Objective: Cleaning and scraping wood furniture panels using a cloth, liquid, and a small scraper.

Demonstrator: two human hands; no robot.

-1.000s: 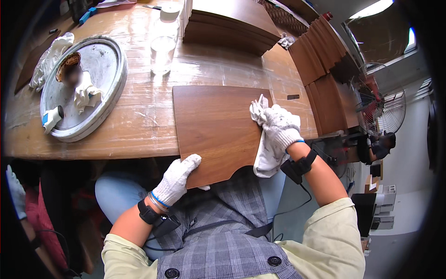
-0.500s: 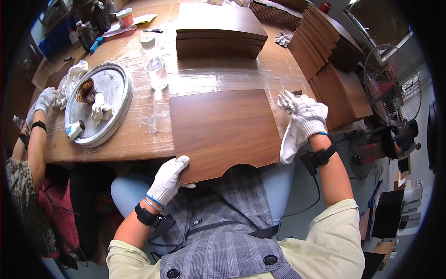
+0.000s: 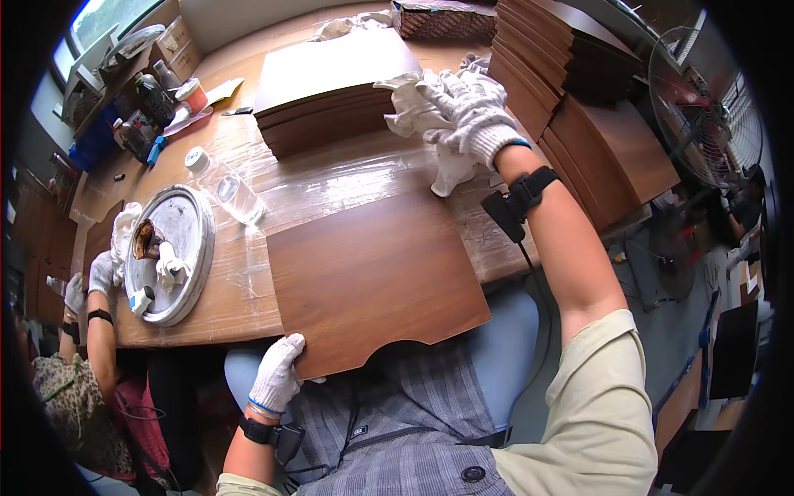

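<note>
Left hand (image 3: 277, 374), white knit glove: closed on the near left corner of a brown wooden panel (image 3: 372, 277), thumb on top, fingers under the edge. Right hand (image 3: 473, 112), white knit glove: clenched around a crumpled white cloth (image 3: 422, 107), held raised above the far middle of the tabletop, clear of the panel. Black band on each wrist.

Wooden panel: flat, dark brown wood grain, lying at the near edge of the tabletop and overhanging it toward the person's lap; near edge has a shallow curved cut-out.

Tabletop (image 3: 339, 178): wood, covered with clear plastic film.

Stack of panels (image 3: 331, 87): pale top face, brown edges, at the far middle of the tabletop, just left of the raised cloth.

Further stacks of brown panels (image 3: 579, 74): along the right edge and far right corner, some stepped.

Plastic bottle (image 3: 223, 186): clear, white cap, lying on its side left of centre, just beside the round metal tray (image 3: 192, 248).

Round metal tray: near the left edge; holds a brown lump and small white items.

Another person's gloved hand (image 3: 101, 271): at the left edge of the tabletop, beside the tray.

Bottles and jars (image 3: 161, 91): far left corner.

Electric fan (image 3: 703, 107): off the table, to the right.
</note>
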